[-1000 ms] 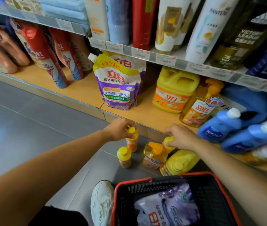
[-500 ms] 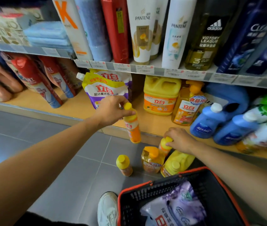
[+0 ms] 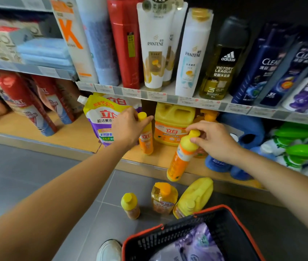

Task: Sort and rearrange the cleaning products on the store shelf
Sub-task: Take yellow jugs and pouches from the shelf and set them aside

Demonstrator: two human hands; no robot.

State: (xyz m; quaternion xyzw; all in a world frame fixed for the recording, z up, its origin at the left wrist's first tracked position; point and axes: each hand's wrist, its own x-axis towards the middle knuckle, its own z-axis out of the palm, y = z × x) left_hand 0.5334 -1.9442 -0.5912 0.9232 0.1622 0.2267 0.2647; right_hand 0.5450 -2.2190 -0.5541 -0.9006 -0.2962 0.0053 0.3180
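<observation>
Shelf: the bottom shelf [image 3: 70, 134] is a pale wooden board, and the upper shelf [image 3: 168, 97] has price tags along its edge.
Floor: grey tiles [image 3: 27, 176]; a small bottle [image 3: 130, 206], a pump bottle [image 3: 163, 199] and a yellow jug lying on its side [image 3: 194, 196] are near a black basket with a red rim [image 3: 230, 211].
Left hand [image 3: 128, 127]: its fingers grip the neck of an orange bottle [image 3: 146, 140], upright between the purple pouch [image 3: 100, 117] and the shelf jug [image 3: 172, 125].
Right hand [image 3: 213, 140]: its fingers pinch the yellow cap of a second orange bottle [image 3: 181, 157], which tilts over the shelf edge.
Change: half a second ago the left bottle hung in front of the shelf edge, and the right hand was low at the floor.
</observation>
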